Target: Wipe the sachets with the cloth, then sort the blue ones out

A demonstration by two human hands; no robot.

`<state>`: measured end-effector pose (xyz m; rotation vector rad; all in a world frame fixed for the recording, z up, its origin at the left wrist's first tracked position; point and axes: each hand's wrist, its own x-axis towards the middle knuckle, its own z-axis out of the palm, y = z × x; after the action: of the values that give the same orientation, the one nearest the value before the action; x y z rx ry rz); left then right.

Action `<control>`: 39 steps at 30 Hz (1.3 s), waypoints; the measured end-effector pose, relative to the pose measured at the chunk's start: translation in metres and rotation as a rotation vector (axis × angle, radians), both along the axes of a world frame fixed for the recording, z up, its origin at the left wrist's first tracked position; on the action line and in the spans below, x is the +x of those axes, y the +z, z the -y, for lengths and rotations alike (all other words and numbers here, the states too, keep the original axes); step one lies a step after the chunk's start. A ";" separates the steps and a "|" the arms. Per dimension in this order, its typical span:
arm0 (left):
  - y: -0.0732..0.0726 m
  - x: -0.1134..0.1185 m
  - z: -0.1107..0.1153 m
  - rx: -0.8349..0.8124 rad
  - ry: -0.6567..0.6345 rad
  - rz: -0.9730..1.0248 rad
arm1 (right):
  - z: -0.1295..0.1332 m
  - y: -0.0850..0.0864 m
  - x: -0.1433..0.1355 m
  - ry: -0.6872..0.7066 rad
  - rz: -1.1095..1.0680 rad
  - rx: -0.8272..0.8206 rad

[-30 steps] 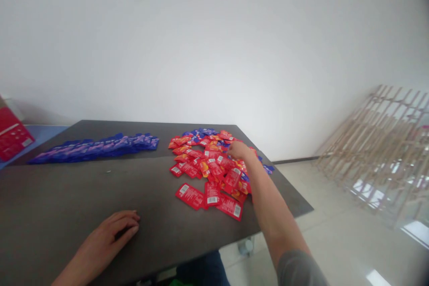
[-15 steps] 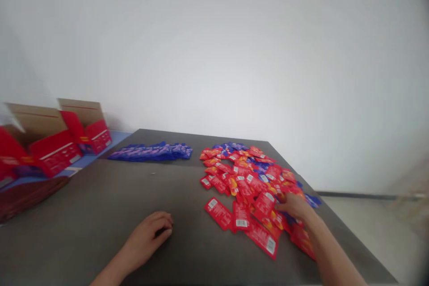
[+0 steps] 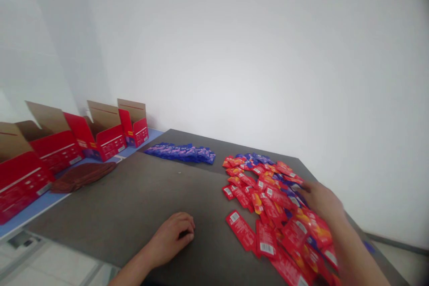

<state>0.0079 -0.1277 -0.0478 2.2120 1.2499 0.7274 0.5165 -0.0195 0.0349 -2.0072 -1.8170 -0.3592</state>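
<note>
My left hand [image 3: 174,237] rests on the dark grey table left of the heap, its fingers loosely curled in towards the thumb and nothing in them. At the right, my right hand [image 3: 320,201] is over the far right side of a heap of red-and-orange sachets [image 3: 275,201], with blue ones mixed in. Its fingertips reach down to the sachets near a blue sachet [image 3: 295,201]; blur and overlap hide whether they grip one. Towards the back lies an overlapping row of blue-purple sachets [image 3: 182,153].
Several open red cartons [image 3: 109,143] with raised brown flaps stand along the blue surface [image 3: 152,134] at the left. A crumpled brown cloth or bag [image 3: 83,178] lies by them. The grey table [image 3: 134,205] ends near a white wall [image 3: 234,76].
The view has turned left, so more cartons show and the table things sit further right. My right hand has moved to a farther part of the heap. The left hand keeps its pose.
</note>
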 end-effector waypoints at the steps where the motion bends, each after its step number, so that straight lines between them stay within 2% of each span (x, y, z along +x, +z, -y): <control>1: 0.000 0.000 0.000 -0.001 0.002 0.003 | -0.007 0.007 -0.026 0.099 0.007 0.007; 4: -0.001 0.000 0.001 0.001 0.006 0.005 | -0.026 0.017 -0.119 0.321 -0.087 0.063; 6: -0.001 0.000 0.001 0.007 0.009 0.005 | -0.035 0.014 -0.182 0.474 -0.193 0.046; 9: -0.002 0.000 0.000 0.020 0.000 0.004 | -0.041 -0.005 -0.258 0.607 -0.206 -0.004; 11: -0.002 -0.001 0.000 0.029 -0.012 0.002 | -0.042 -0.025 -0.287 0.701 -0.132 -0.090; 14: -0.001 -0.001 0.000 0.030 -0.028 -0.003 | -0.040 -0.053 -0.299 0.789 -0.080 -0.215; 16: 0.000 -0.002 -0.001 0.024 -0.039 -0.010 | -0.040 -0.063 -0.296 0.774 -0.074 -0.275; 19: 0.000 -0.003 -0.002 0.013 -0.046 -0.027 | -0.045 -0.066 -0.301 0.626 -0.105 -0.270; 22: 0.000 -0.003 -0.004 0.011 -0.037 -0.031 | -0.050 -0.065 -0.326 0.479 -0.146 -0.214; 25: 0.002 -0.001 -0.003 0.006 -0.035 -0.027 | -0.048 -0.075 -0.355 0.447 -0.155 -0.216; 27: 0.003 -0.001 -0.001 0.001 -0.033 -0.021 | -0.045 -0.086 -0.366 0.477 -0.141 -0.275; 30: 0.005 0.000 0.001 0.006 -0.033 -0.011 | -0.044 -0.096 -0.367 0.587 -0.103 -0.364; 34: 0.001 -0.001 0.000 0.000 -0.026 -0.011 | -0.044 -0.094 -0.360 0.776 -0.081 -0.369; 36: -0.001 -0.002 -0.001 -0.004 -0.029 -0.006 | -0.043 -0.088 -0.359 0.701 -0.120 -0.335; 39: -0.005 -0.003 -0.002 -0.010 -0.043 0.001 | -0.041 -0.076 -0.360 0.388 -0.170 -0.332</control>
<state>0.0054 -0.1257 -0.0525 2.2233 1.1996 0.7038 0.1566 0.0216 -0.0408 -1.7533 -2.2023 0.2356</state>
